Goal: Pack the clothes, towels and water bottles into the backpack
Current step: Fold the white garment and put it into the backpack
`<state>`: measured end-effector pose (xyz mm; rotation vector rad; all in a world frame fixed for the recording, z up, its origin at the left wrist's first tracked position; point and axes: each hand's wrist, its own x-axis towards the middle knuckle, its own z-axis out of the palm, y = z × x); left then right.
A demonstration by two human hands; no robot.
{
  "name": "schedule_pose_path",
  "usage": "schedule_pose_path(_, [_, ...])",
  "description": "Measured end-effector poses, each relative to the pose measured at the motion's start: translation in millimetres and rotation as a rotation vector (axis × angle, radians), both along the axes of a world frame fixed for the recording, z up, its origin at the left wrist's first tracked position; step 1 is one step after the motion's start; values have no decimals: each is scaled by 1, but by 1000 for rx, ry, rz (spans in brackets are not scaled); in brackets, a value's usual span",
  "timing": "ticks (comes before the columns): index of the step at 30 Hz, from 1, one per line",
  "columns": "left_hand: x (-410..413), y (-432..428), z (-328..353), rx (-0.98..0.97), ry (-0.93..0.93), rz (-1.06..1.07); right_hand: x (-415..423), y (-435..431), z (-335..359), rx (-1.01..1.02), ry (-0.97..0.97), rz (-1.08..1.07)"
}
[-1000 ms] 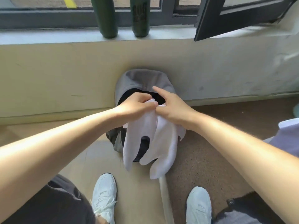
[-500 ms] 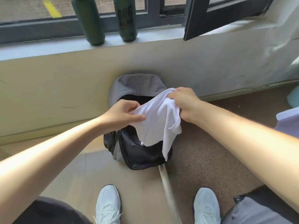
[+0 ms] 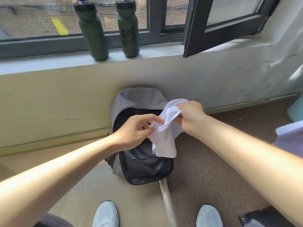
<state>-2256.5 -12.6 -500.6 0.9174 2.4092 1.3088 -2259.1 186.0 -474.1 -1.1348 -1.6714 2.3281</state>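
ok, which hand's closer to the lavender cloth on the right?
Right. The right hand, gripping the white towel, sits left of the lavender cloth; the left hand is farther left, over the backpack.

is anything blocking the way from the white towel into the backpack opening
Nothing visible does. The backpack stands unzipped against the wall, its grey flap folded back and the dark mouth open. The white towel hangs right over that mouth, held by the left hand and the right hand.

A plain indoor room: window (image 3: 41,18), sill (image 3: 155,53), scuffed wall (image 3: 57,102), carpet (image 3: 213,169).
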Motion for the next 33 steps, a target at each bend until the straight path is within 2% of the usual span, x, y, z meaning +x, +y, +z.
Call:
schedule_pose_path(3, [7, 6, 3, 10, -59, 15, 5, 0, 4, -37, 44, -28])
schedule_pose_path(10, [11, 16, 7, 10, 72, 64, 8, 0, 7, 41, 129, 29])
schedule_pose_path(14, [5, 11, 7, -43, 134, 168, 3, 13, 6, 98, 121, -10])
schedule_pose_path(17, [-1, 5, 6, 26, 116, 292, 2, 25, 6, 154, 69, 35])
schedule_pose_path(25, [-9, 1, 16, 329, -101, 538, 3, 54, 7, 589, -96, 277])
schedule_pose_path(27, [-9, -1, 19, 366, -124, 546, 5, 59, 6, 809, -138, 401])
schedule_pose_path(30, [-8, -2, 21, 364, -129, 519, 12, 59, 6, 1007, -219, 642])
schedule_pose_path(31, [-8, -2, 22, 357, -126, 502, 13, 58, 6, 1071, -197, 696])
schedule_pose_path(33, [-7, -2, 24, 338, -113, 463, 14, 54, 10, 1164, -33, 731])
